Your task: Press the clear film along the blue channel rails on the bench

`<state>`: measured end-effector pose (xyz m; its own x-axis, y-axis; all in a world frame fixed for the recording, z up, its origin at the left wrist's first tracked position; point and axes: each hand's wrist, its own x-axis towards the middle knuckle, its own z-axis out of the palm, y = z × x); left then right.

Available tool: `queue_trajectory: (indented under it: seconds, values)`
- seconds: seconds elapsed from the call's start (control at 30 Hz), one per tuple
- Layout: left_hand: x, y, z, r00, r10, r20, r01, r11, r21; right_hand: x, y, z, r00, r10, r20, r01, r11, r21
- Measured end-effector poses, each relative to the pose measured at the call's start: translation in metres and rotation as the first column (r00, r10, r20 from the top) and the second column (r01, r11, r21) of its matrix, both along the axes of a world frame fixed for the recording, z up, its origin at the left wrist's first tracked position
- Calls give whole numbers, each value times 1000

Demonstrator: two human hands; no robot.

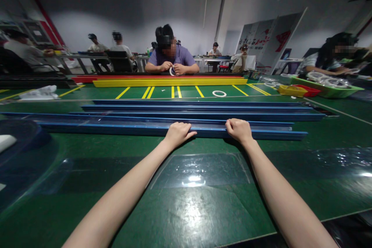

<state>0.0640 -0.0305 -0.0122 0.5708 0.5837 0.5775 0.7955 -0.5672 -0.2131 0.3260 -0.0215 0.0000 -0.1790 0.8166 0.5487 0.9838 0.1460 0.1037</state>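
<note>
A long blue U-shaped channel (139,129) lies crosswise on the green table in front of me. My left hand (179,133) is closed over it near its middle, the thumb stretched along the near wall. Further right, my right hand (240,129) is closed in a fist on the same channel, its fingertips hidden. A bare stretch of channel shows between the two hands. Just behind lie more blue channels (203,109), side by side and roughly parallel. A clear plastic sheet (203,168) lies flat on the table between my forearms.
Yellow (171,82) and red channels lie across the far side, with a person in purple (183,56) behind them handling a white ring. A white ring (219,93) lies on the green table (130,221). At right stand a green basket (334,91) and a yellow tray (292,90).
</note>
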Motion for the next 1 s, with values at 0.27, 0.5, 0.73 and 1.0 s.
queue_trajectory:
  seconds: [0.27, 0.5, 0.73, 1.0]
  values:
    - [0, -1, 3, 1000, 18, 20, -17, 998, -68, -1, -1, 3, 1000, -24, 2, 24, 998, -59]
    - [0, -1, 5, 998, 46, 49, -39, 992, -120, -2, -2, 4, 999, -36, 1, 36, 997, -70]
    - [1, -1, 5, 998, 48, 44, -43, 992, -121, -2, -2, 4, 999, -32, -10, 32, 997, -69]
    - [0, 0, 5, 998, 43, 52, -36, 991, -128, -1, -2, 5, 999, -33, 4, 33, 996, -82]
